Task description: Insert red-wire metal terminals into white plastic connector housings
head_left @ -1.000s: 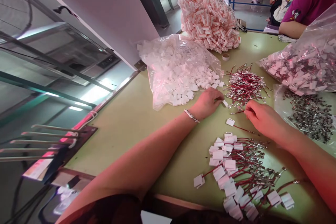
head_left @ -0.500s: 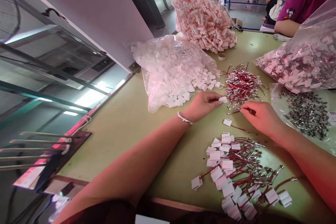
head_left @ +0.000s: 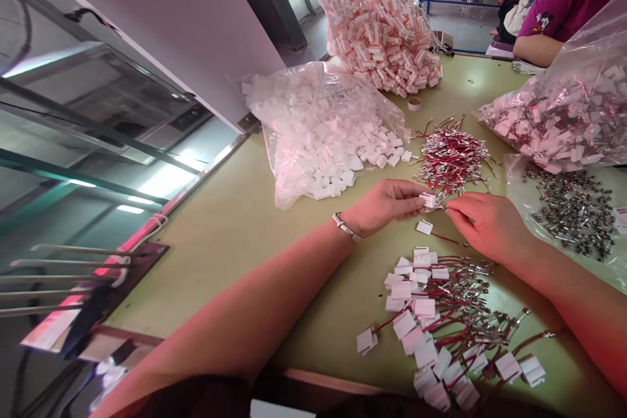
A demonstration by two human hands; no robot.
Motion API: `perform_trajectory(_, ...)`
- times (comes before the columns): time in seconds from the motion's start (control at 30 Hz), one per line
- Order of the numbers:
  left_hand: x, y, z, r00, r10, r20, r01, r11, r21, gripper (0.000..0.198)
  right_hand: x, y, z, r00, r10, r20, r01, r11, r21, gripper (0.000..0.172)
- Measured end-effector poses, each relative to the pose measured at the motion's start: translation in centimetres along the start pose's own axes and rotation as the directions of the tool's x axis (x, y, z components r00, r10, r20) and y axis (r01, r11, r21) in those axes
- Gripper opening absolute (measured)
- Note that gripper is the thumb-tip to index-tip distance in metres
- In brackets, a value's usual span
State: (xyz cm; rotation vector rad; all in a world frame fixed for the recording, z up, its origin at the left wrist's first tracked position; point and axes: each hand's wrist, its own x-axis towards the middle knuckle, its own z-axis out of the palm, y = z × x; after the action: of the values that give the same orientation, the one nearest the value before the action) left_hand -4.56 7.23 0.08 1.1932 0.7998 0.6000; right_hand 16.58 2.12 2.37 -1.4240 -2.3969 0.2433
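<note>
My left hand pinches a small white plastic housing between thumb and fingers. My right hand is closed on the end of a red wire with a metal terminal, its fingertips meeting the housing. Just beyond both hands lies a loose pile of red wires. One finished piece, a white housing on a red wire, lies right below the hands. Nearer me sits a heap of assembled wires with housings.
A clear bag spilling white housings lies left of the wire pile. A big mound of pink-white parts stands at the back. Bags of assembled pieces and metal terminals lie right. A person in a magenta shirt sits far right.
My left hand picked a white housing from beside the bag and brought it right. My right hand drew a red wire from the pile; both hands now meet.
</note>
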Motion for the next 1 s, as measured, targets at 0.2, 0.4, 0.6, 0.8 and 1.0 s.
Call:
perform_trajectory(0.2, -0.1, 0.0, -0.1, 0.998, 0.052, 0.022, -0.052, 0.999, 0.007, 0.030, 0.0, -0.2, -0.1, 1.000, 0.013, -0.014, -0.012, 0.998, 0.058, 0.028)
perform_trajectory(0.4, -0.3, 0.4, 0.3, 0.999, 0.005, 0.032, -0.008, 0.995, 0.101, 0.031, 0.2, -0.3, -0.1, 0.995, 0.044, 0.088, -0.050, 0.997, 0.062, 0.025)
perform_trajectory(0.6, -0.5, 0.6, 1.8, 0.999, 0.041, -0.003, -0.040, 0.988, 0.152, 0.025, 0.2, -1.3, 0.2, 0.994, 0.073, 0.084, -0.080, 0.993, 0.082, 0.022)
perform_trajectory(0.8, -0.7, 1.2, 1.9, 0.993, 0.117, -0.023, -0.109, 0.967, 0.229, 0.023, 0.6, -0.9, -0.9, 0.977, 0.180, 0.116, -0.207, 0.931, 0.301, 0.022)
perform_trajectory(1.0, -1.1, 2.0, 0.9, 0.931, 0.225, 0.286, -0.355, 0.734, 0.579, 0.016, 1.4, 3.8, -4.3, 0.923, 0.382, -0.033, -0.336, 0.846, 0.414, 0.023)
